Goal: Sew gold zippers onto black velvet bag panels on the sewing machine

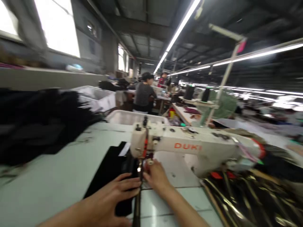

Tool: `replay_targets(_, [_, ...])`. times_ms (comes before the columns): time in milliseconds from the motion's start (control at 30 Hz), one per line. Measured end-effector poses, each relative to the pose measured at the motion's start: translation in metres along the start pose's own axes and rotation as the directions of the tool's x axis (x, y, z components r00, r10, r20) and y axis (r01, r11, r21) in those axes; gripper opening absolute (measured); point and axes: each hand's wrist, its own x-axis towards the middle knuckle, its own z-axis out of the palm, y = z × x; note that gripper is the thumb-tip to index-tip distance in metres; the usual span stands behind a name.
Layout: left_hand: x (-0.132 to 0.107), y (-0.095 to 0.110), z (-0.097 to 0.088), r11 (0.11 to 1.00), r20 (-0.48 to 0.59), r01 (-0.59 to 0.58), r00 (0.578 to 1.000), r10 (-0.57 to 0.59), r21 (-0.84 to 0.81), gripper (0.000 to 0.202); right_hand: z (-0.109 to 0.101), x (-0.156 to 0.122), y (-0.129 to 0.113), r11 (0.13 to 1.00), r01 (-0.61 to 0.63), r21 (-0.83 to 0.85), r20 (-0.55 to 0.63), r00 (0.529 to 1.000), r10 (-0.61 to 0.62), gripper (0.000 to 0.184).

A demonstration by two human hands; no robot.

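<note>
Far to the upper left of the left hand [115, 193], a grey wall [88, 52] is pierced by bright windows [59, 26], below which a pale ledge [50, 75] is seen. High overhead, the dark ceiling [158, 12] is crossed by beams and hung with long strip lights [181, 26], more of which are spread to the upper right of the right hand [157, 176]. Well beyond that hand, worktables [163, 97] are set out, and a green fan [227, 105] is placed ahead of it, rightward.
</note>
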Motion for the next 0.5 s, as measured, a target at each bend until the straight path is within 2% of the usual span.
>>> replay_targets(33, [-0.005,0.002,-0.007,0.999,0.109,0.046,0.993,-0.046,0.002,0.060,0.008,0.002,0.006,0.999,0.010,0.044,-0.006,1.000,-0.010,0.011])
replay_targets(100, [-0.004,0.004,-0.014,0.996,0.191,0.075,0.979,-0.063,-0.056,0.069,0.022,0.006,0.014,0.992,0.055,0.110,-0.008,0.999,-0.054,0.012])
replay_targets(200, [0.005,0.005,-0.010,0.988,0.150,0.079,0.987,-0.058,-0.133,0.069,0.031,0.003,0.018,0.991,0.058,0.120,-0.041,0.998,-0.053,0.014])
replay_targets(333, [0.005,0.004,-0.001,0.983,0.066,0.018,0.998,-0.006,-0.183,0.069,0.031,-0.001,0.017,0.996,-0.012,0.083,-0.080,0.997,0.019,0.014])
replay_targets(500, [0.003,-0.001,0.001,0.987,0.060,0.006,0.998,0.004,-0.163,0.067,0.032,0.000,0.011,0.995,-0.094,0.030,-0.066,0.993,0.096,0.016])
